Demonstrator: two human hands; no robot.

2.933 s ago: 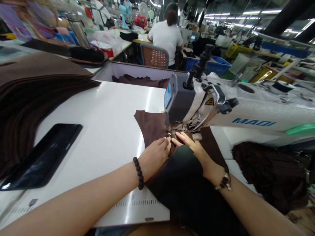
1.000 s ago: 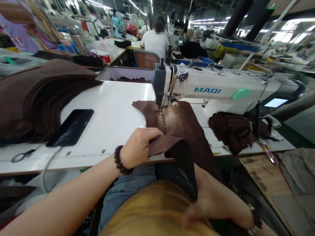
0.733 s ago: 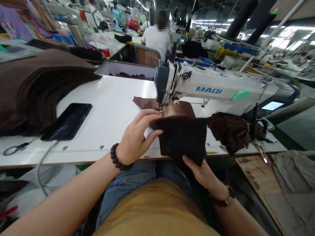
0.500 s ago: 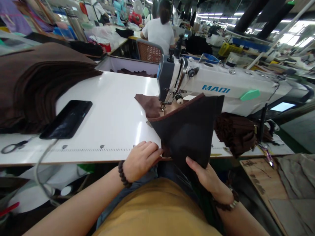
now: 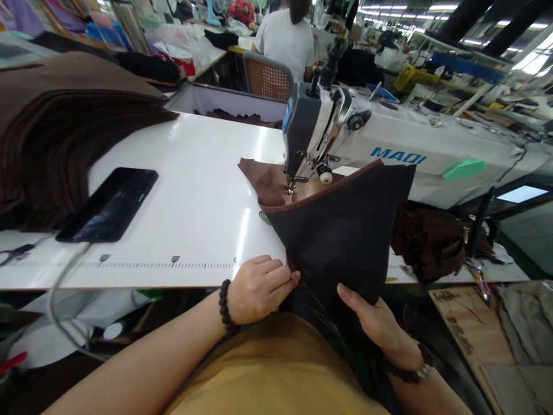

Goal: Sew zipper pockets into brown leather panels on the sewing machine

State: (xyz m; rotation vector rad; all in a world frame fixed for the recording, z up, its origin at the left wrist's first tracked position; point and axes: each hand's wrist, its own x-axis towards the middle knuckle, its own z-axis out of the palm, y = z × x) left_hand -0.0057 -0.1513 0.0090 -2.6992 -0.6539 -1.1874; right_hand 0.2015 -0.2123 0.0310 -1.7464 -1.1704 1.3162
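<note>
Fingers: left hand point(image 5: 261, 289) curled narrow, tips just beside the left edge of the dark cloth point(image 5: 337, 236); cannot tell whether they grip anything. Right hand point(image 5: 380, 325) holds the dark cloth at its near end, thumb on top.
Stack of brown cloth point(image 5: 78, 98): far left, layers curving over the table point(image 5: 194, 184).
Phone point(image 5: 108, 204): lying on the left of the table, cable point(image 5: 54, 305) running off the near edge.
Box point(image 5: 242, 99): far side, brown scraps inside.
Brown cloth point(image 5: 265, 180): flat on the table, under the machine's foot.
Dark cloth: raised and tilted, in front of the machine, brown strip along its upper edge.
Sewing machine point(image 5: 432, 132): right, "MAQI" on its arm.
Bundle point(image 5: 427, 242): brown, gathered, right of the dark cloth.
Wooden board point(image 5: 470, 323): near right, beside grey cloth point(image 5: 525, 317).
</note>
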